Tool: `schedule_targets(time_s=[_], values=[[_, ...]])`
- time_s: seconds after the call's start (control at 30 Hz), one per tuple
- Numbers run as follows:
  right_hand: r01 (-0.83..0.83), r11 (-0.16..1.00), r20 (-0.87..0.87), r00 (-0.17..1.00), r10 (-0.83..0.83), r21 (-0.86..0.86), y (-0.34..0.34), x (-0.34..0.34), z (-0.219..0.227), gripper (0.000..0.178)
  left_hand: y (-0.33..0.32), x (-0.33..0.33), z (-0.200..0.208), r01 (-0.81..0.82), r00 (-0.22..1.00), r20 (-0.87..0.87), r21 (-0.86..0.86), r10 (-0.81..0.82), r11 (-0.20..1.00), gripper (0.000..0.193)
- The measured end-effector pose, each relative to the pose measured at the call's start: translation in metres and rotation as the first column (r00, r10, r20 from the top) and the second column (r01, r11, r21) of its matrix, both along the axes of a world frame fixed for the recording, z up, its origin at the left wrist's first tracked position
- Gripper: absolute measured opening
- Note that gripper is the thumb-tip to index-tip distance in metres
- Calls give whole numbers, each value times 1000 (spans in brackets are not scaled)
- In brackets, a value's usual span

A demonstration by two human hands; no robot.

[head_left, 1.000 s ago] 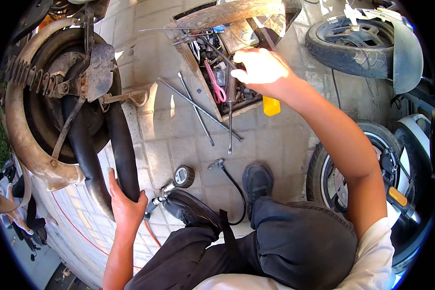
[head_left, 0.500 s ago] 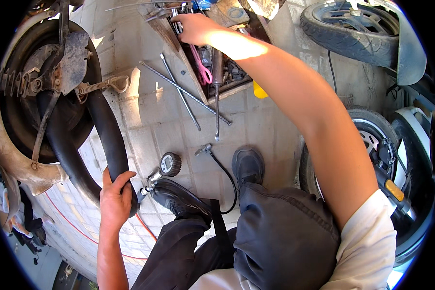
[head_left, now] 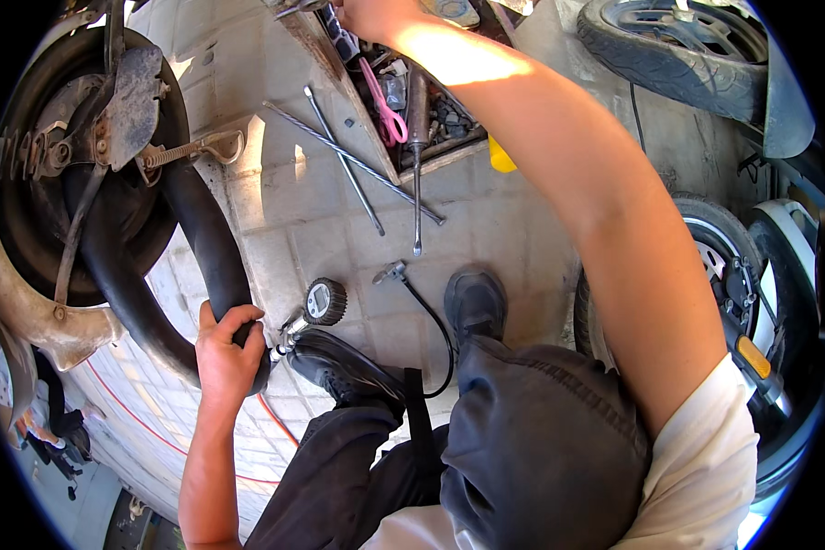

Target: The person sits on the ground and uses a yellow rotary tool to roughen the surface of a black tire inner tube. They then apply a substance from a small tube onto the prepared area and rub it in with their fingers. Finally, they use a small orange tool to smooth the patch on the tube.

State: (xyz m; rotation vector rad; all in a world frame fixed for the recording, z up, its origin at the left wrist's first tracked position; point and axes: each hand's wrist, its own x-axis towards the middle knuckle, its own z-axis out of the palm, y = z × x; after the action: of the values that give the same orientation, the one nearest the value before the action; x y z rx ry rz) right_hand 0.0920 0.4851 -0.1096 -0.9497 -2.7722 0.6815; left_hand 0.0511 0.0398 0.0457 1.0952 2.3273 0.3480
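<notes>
My left hand (head_left: 229,353) is wrapped round a black inner tube (head_left: 213,243), near the bottom of the loop that hangs out of a wheel (head_left: 170,82) at the left. My right arm stretches far ahead to a wooden toolbox (head_left: 325,64), and my right hand (head_left: 376,18) is over its far left part among metal tools. The top edge of the picture cuts off its fingers, so their grip is hidden. In the box, near that hand, lie pink-handled scissors (head_left: 385,105) and a screwdriver (head_left: 417,156) whose shaft sticks out over the near edge.
Two long metal rods (head_left: 353,170) lie crossed on the paving. A pressure gauge (head_left: 324,301) with a hose and a metal chuck (head_left: 391,272) is by my feet. A loose wheel with its tyre (head_left: 674,78) lies far right, with a motorbike (head_left: 770,357) nearer. A red hose (head_left: 147,435) runs at left.
My right hand has gone farther up, partly out of the picture. The view has shifted slightly. My left hand still grips the inner tube, its loop a little higher in the picture.
</notes>
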Motion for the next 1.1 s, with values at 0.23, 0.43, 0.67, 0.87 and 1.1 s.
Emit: schedule_targets(time_s=[0.23, 0.43, 0.67, 0.87, 1.1], values=[[12, 982, -78, 997, 3, 189, 23, -16, -13, 29, -4, -13, 11, -250, 819, 556, 124, 142, 960, 24], [5, 966, -120, 992, 27, 258, 14, -31, -18, 33, -45, -13, 21, -601, 440, 857, 59, 268, 797, 17], [44, 921, -178, 984, 27, 386, 35, 2, -19, 38, -27, -16, 18, -537, 523, 816, 89, 248, 839, 17], [176, 966, -8, 984, -181, -190, -36, 62, 61, 33, -32, -17, 6, -479, 676, 703, 190, 222, 857, 19], [153, 526, 256, 958, 127, -836, -149, 144, 188, 37, -36, -22, 12, -528, 554, 818, 200, 157, 825, 21]])
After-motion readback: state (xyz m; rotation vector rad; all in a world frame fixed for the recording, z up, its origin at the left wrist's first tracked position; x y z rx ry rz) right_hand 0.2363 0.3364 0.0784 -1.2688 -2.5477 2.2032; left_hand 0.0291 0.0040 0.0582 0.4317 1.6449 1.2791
